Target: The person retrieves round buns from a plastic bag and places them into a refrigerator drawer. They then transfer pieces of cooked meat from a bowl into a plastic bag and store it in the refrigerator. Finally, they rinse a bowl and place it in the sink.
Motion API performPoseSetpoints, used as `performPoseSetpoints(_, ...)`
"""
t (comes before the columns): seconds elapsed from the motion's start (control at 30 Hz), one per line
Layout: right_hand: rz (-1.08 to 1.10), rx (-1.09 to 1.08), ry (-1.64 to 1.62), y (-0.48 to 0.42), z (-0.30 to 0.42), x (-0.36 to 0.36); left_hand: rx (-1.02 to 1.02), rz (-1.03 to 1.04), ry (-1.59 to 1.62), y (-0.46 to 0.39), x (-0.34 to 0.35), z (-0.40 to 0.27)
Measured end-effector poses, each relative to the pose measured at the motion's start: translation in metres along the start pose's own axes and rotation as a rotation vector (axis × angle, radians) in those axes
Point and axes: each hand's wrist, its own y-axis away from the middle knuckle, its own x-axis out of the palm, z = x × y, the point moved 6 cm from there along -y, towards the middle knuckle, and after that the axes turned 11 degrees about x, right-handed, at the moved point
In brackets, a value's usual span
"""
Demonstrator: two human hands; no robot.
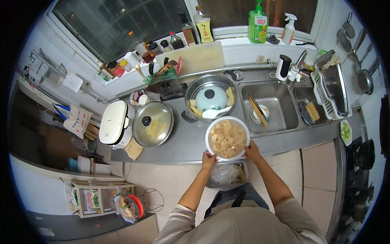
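Observation:
Both my hands grip a round white bowl [208, 141] at the counter's front edge. It holds pale cut chunks of food [228, 138] in a brownish liquid. My left hand [209, 160] pinches the rim at the lower left, and my right hand [252, 151] has the rim at the lower right. Just beyond the bowl stands a large steel pot [190, 88]. Inside that pot sit a light blue lid [210, 99] with a black knob, a white spoon or rice paddle [216, 113] and yellowish pieces around it.
Right of the pot is a steel sink [275, 113] with chopsticks [258, 110] across a small bowl. A glass-lidded pan [163, 135] and a white rice cooker [112, 122] stand left. A lined bin [227, 175] is below the counter edge. A plate of chopped greens [345, 132] lies right.

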Motion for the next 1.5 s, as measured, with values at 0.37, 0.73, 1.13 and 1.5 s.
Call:
performPoseSetpoints(0.37,0.085,0.087,-0.165,0.049,0.004,0.089,0.085,-0.030,-0.137,-0.012,-0.094,-0.014)
performPoseSetpoints(0.73,0.238,0.125,-0.274,0.034,0.019,0.148,0.129,-0.125,-0.032,-0.028,-0.146,-0.021)
performPoseSetpoints(1.13,0.242,0.071,-0.109,0.025,0.052,0.061,0.734,-0.308,-0.868,0.033,-0.056,-0.099)
performPoseSetpoints(1.5,0.589,-0.081,0.101,-0.016,0.077,0.027,0.459,-0.398,-0.668,-0.014,-0.031,-0.067)
